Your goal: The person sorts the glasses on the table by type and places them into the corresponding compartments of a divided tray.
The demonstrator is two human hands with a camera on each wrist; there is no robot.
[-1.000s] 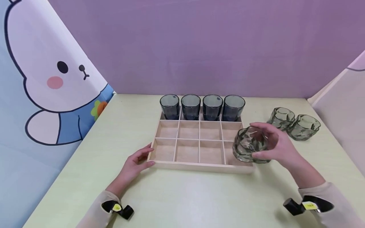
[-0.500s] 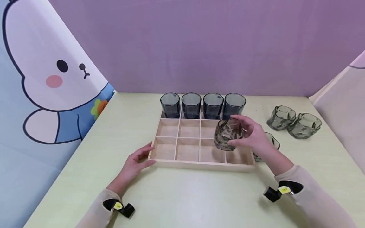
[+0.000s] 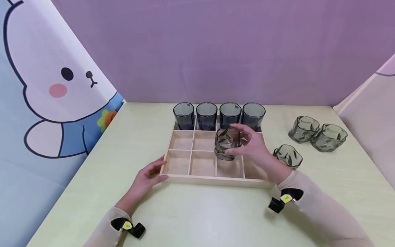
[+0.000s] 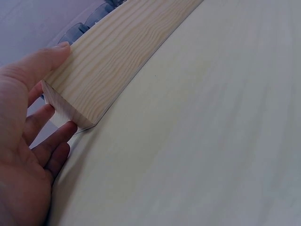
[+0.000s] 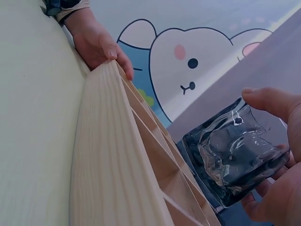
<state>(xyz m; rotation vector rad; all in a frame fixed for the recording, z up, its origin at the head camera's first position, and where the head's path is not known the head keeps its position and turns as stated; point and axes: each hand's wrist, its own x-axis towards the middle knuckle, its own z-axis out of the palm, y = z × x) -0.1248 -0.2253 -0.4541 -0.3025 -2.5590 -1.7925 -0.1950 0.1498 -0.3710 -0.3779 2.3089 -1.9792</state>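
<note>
My right hand (image 3: 251, 144) holds a wavy smoky glass tumbler (image 3: 225, 144) between thumb and fingers, above the middle of a wooden divided tray (image 3: 216, 180). In the right wrist view the tumbler (image 5: 230, 150) is tilted over the tray's compartments. At the tray's front left corner my left hand (image 3: 148, 175) grips the wood. The left wrist view has its thumb on the front wall (image 4: 122, 52) and its fingers at the side. Straight dark glasses (image 3: 206, 116) fill the back row of compartments. The compartments seen in the two nearer rows hold nothing; my right hand hides some.
One wavy tumbler (image 3: 288, 156) stands just right of the tray, partly behind my right forearm. Two more, a wavy tumbler (image 3: 303, 129) and a paired tumbler (image 3: 329, 138), stand farther right. A purple backdrop (image 3: 216, 51) rises behind the table (image 3: 200, 212).
My right hand has carried the tumbler leftward from the tray's right edge to above its middle. The tumbler right of the tray has come into view. My left hand stays at the corner.
</note>
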